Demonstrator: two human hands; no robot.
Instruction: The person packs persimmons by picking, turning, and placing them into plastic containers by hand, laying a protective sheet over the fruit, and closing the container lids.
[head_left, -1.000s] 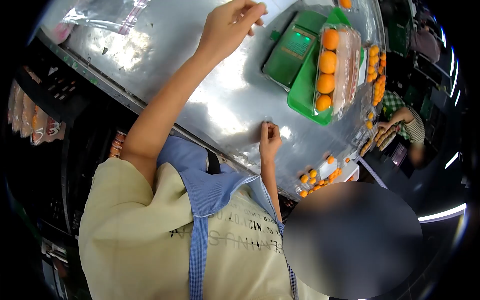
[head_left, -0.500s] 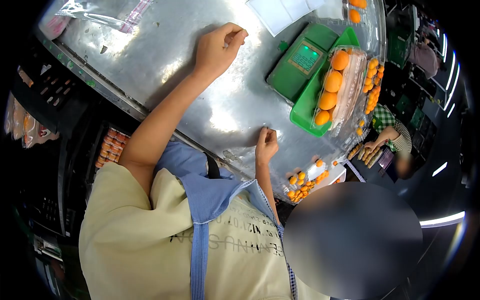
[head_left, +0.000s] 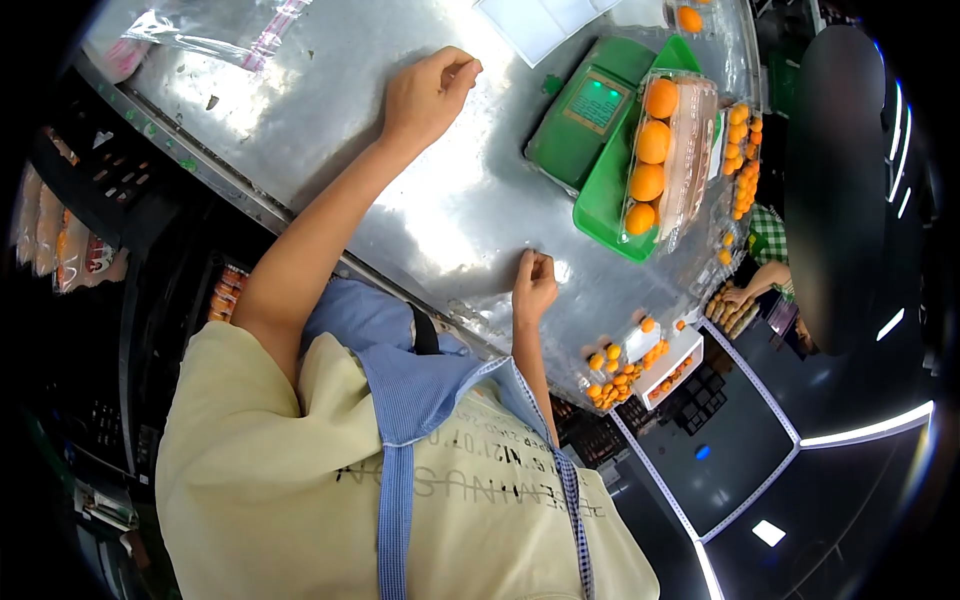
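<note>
My left hand [head_left: 430, 95] rests over the metal table [head_left: 330, 130], its fingers curled in and thumb close to them, with nothing visible in the grasp. Nearer my body, my right hand [head_left: 535, 288] is also closed, fingertips drawn together, and no object shows in it. Beyond the right hand is a green scale [head_left: 570, 135] with a lit display. On the scale's green tray [head_left: 607, 222] lies a clear plastic box of oranges [head_left: 650, 160], tilted. Neither hand touches the scale or the box.
Clear plastic bags [head_left: 205, 35] lie at the far left. A white divided tray [head_left: 540, 25] is at the top. Several loose oranges [head_left: 740, 170] sit along the right edge, and more small oranges [head_left: 620, 380] lie near my right forearm. Another person's hand [head_left: 738, 297] is over packed goods.
The view has shifted slightly, so the scale and oranges appear a little further left. Both hands stay closed and almost still. A dark blurred patch has gone from lower right to upper right.
</note>
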